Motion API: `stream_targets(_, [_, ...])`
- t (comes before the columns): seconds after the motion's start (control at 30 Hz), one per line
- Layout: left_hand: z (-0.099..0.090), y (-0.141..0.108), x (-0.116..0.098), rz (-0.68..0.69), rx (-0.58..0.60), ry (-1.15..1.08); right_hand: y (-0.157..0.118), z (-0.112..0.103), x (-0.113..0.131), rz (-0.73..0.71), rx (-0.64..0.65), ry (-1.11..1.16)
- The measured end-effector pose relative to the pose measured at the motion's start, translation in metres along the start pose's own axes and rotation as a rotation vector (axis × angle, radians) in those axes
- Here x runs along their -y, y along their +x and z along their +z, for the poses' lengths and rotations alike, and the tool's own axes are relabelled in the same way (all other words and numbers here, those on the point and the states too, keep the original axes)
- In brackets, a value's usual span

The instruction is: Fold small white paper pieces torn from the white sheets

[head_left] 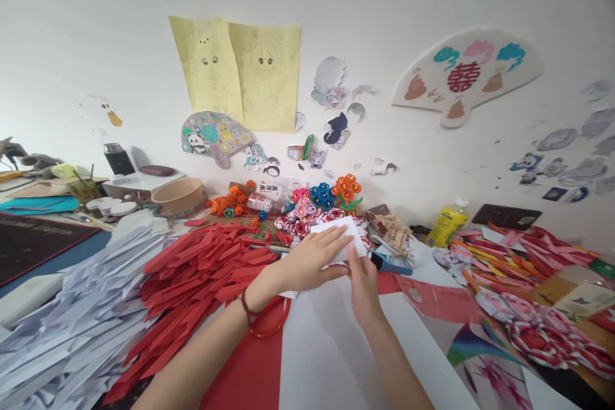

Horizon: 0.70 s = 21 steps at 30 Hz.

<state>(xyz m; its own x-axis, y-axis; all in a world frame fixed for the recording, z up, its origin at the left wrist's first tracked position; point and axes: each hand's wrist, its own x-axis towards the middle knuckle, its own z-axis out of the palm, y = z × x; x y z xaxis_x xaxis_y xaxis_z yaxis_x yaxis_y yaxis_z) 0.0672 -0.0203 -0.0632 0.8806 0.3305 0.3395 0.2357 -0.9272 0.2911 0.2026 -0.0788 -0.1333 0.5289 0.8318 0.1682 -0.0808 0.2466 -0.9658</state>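
A folded piece of white paper (354,240) is between my two hands, above the table's middle. My left hand (314,257) lies across the paper with its fingers stretched out flat, palm down. At the paper's right edge, my right hand (364,282) pinches it between thumb and fingers. Below both hands lies a large white sheet (327,339) on top of red paper (254,365). A cord bracelet circles my left wrist, and a red ring-like band shows just beneath it.
Red folded strips (206,275) and white folded strips (86,320) are heaped on the left. Behind the hands stand paper flowers (321,195). A yellow bottle (448,223) and pink and orange strips (523,250) are on the right, with red-white braided pieces (552,339) nearer.
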Motion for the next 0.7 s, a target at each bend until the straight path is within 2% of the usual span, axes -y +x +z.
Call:
stream_targets(0.13, [-0.011,0.000,0.008,0.018,-0.079,-0.145,0.000,0.000,-0.005,0.000,0.048,-0.061])
stream_targets(0.23, [-0.018,-0.001,0.020,-0.093,-0.257,-0.177,-0.002,0.001,-0.008,0.029,0.070,-0.020])
stream_targets(0.3, [-0.022,-0.003,0.027,-0.191,-0.313,-0.220,-0.004,0.002,-0.008,0.032,0.111,0.030])
stream_targets(0.37, [-0.025,-0.005,0.033,-0.244,-0.258,-0.296,-0.005,0.004,-0.007,0.038,0.149,0.082])
stream_targets(0.47, [-0.026,-0.007,0.036,-0.255,-0.145,-0.396,-0.005,0.006,-0.006,0.051,0.145,0.108])
stream_targets(0.7, [-0.021,-0.002,0.036,-0.330,-0.236,-0.414,-0.004,0.005,-0.005,0.009,0.107,-0.005])
